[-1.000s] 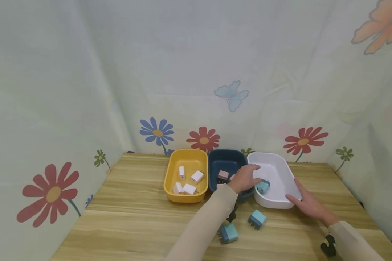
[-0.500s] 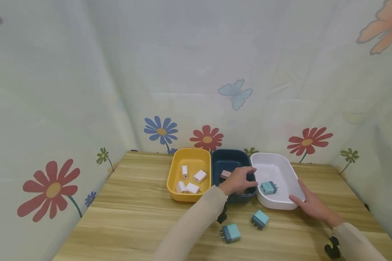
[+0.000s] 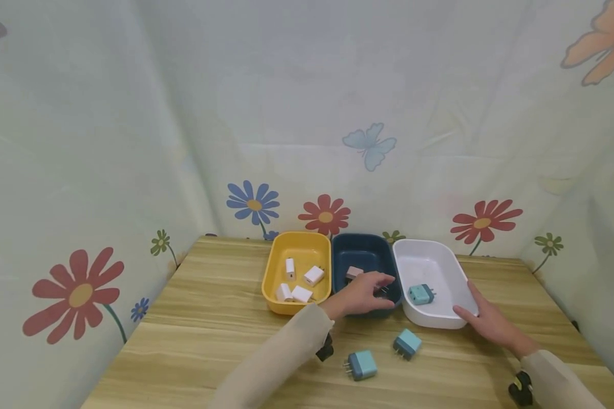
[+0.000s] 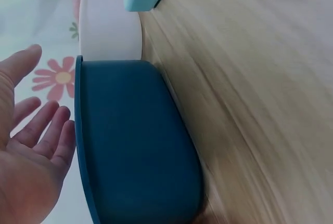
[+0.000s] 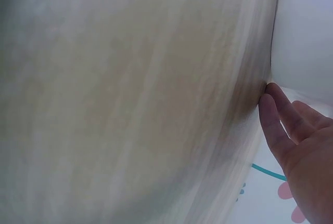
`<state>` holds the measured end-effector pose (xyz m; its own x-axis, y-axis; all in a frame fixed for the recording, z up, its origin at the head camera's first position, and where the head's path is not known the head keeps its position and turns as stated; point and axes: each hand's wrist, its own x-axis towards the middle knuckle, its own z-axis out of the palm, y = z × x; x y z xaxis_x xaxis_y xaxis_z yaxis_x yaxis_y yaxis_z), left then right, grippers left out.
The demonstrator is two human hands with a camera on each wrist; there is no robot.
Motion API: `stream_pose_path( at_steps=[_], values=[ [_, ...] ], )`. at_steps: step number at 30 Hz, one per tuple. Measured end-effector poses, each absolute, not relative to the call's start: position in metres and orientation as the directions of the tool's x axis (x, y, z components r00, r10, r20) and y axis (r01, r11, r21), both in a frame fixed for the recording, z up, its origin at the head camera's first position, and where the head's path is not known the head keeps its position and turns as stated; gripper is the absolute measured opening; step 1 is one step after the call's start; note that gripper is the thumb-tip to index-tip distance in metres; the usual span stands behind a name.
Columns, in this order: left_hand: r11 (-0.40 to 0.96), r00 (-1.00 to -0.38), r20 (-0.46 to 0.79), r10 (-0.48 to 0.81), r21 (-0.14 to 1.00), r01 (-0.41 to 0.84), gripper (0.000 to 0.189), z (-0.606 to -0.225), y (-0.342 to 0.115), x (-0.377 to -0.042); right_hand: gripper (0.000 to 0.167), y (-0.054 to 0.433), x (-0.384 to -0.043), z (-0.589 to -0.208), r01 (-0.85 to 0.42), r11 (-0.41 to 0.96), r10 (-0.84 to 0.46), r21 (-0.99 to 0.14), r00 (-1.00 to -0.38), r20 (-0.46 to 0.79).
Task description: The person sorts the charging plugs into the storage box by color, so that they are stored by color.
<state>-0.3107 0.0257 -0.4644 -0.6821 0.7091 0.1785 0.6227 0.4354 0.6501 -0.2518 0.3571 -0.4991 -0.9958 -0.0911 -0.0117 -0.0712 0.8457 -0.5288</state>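
My left hand (image 3: 360, 293), fingers and thumb apart with nothing between them, is over the navy bin (image 3: 363, 241). In the left wrist view its open palm is beside that bin's rim. The right hand (image 3: 491, 321) holds the right wall of the white bin (image 3: 436, 321), thumb over the rim and fingers along the outside. A two-tone teal plug charger (image 3: 420, 294) lies in the white bin, prongs to the right. Pinkish chargers with dark ends, one of them a charger (image 3: 355, 272) at the left, lie in the navy bin, partly hidden by my left hand.
The yellow bin (image 3: 267, 272) at the left of the row holds several white chargers (image 3: 314, 275). Two teal chargers lie on the wooden table (image 3: 194, 329) in front: a left charger (image 3: 362, 364) and a right charger (image 3: 407, 344). A flowered cloth (image 3: 286, 102) hangs behind.
My left hand has drawn back leftward from the white bin to over the navy bin. The teal charger in the white bin has turned and settled flat. The right hand keeps its hold.
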Motion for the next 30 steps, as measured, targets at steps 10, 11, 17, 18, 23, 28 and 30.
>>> stream_pose_path(
  at_steps=[10,11,17,18,23,28,30],
  values=[
    [0.343,-0.572,0.182,0.8,0.644,0.684,0.046,-0.469,-0.008,-0.291,0.097,0.355,-0.251,-0.497,-0.061,0.837,-0.087,-0.544,-0.996,-0.023],
    [0.33,-0.552,0.182,0.814,0.637,0.696,0.045,-0.47,-0.011,-0.289,0.098,0.355,-0.252,-0.497,-0.059,0.836,-0.086,-0.546,-0.996,-0.024],
    [0.298,-0.464,0.124,0.877,0.616,0.729,0.044,-0.475,-0.024,-0.276,0.098,0.358,-0.253,-0.499,-0.059,0.836,-0.087,-0.545,-0.996,-0.026],
    [0.304,-0.459,0.106,0.882,0.616,0.726,0.044,-0.477,-0.026,-0.274,0.097,0.358,-0.253,-0.499,-0.061,0.837,-0.089,-0.544,-0.996,-0.025],
    [0.325,-0.44,0.019,0.898,0.645,0.692,0.043,-0.485,-0.033,-0.266,0.097,0.357,-0.252,-0.499,-0.064,0.839,-0.092,-0.54,-0.995,-0.025],
    [0.355,-0.436,-0.014,0.9,0.605,0.713,0.047,-0.495,-0.037,-0.26,0.097,0.357,-0.252,-0.499,-0.066,0.842,-0.092,-0.535,-0.996,-0.022],
    [0.364,-0.432,-0.031,0.901,0.594,0.717,0.05,-0.499,-0.038,-0.258,0.097,0.357,-0.252,-0.5,-0.068,0.844,-0.092,-0.533,-0.996,-0.018]
  ],
)
